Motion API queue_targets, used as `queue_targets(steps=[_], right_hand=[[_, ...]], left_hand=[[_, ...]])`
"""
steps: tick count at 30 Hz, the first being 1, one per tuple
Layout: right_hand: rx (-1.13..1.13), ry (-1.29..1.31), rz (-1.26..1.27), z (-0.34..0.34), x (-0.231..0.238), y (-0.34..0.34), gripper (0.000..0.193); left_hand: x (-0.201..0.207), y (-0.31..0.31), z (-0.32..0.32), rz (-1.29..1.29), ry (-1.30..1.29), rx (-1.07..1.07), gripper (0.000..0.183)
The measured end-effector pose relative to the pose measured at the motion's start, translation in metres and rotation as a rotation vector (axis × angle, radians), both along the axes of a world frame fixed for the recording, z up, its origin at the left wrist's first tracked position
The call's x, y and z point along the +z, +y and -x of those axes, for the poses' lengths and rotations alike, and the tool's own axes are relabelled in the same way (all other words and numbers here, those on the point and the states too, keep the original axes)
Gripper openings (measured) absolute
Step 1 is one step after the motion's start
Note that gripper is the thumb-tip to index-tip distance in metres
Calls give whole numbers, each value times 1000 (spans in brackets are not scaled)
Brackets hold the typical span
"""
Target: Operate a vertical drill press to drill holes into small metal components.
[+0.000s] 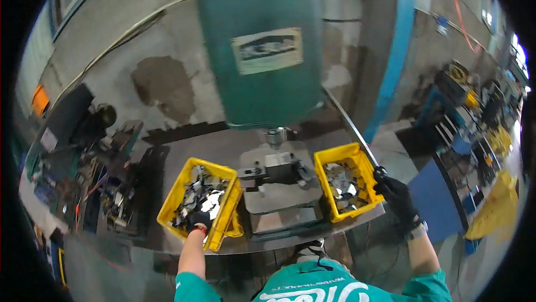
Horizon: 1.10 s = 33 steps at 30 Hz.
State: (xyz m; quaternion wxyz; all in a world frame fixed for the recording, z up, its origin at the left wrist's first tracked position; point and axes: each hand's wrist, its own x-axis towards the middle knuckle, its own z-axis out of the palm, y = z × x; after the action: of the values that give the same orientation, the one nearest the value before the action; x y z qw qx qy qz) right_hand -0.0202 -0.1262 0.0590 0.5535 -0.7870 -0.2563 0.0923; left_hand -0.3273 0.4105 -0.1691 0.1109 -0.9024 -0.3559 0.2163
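Two yellow bins flank the green press (262,84) on the desk (215,144), likely so that each lies within easy reach of its own side. The left bin (224,218) sits aslant, its near end turned toward the person, and carries small flat metal pieces (209,198). The gloved left hand (199,220) reaches down into its near end; its fingers are buried among the pieces, so I cannot tell how far open they are or whether they have hold of one. The right bin (357,211) stands to the right of the press base (282,204), also partly filled with flat metal scraps (345,187).

The gloved right hand (396,196) is at the lower end of a long lever (353,129), just right of the right bin; its fingers look curled closed around the black-tipped end, a hold that probably gives the most leverage. Between the bins, a dark clamped fixture (279,169) sits on the base directly under the ram (274,137), presumably to keep it in line with the stroke.
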Motion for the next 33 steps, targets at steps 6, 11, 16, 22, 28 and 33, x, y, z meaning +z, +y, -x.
queue_targets(steps=[6,11,16,22,28,33], right_hand=[[-208,-96,332,-74,-140,-64,52],[-492,157,564,-83,-193,-133,80],[-582,111,703,-104,-241,-155,79],[-412,-78,704,-189,-197,-109,77],[-155,-272,588,-291,-202,-47,73],[1,-244,557,-351,-230,-18,81]], left_hand=[[59,-15,18,160,-137,14,53],[53,-10,46,150,-280,111,42],[40,1,53,-116,-375,89,44],[21,-1,75,-328,-274,252,36],[58,-35,76,-599,-683,222,33],[82,-65,35,-474,-849,530,24]])
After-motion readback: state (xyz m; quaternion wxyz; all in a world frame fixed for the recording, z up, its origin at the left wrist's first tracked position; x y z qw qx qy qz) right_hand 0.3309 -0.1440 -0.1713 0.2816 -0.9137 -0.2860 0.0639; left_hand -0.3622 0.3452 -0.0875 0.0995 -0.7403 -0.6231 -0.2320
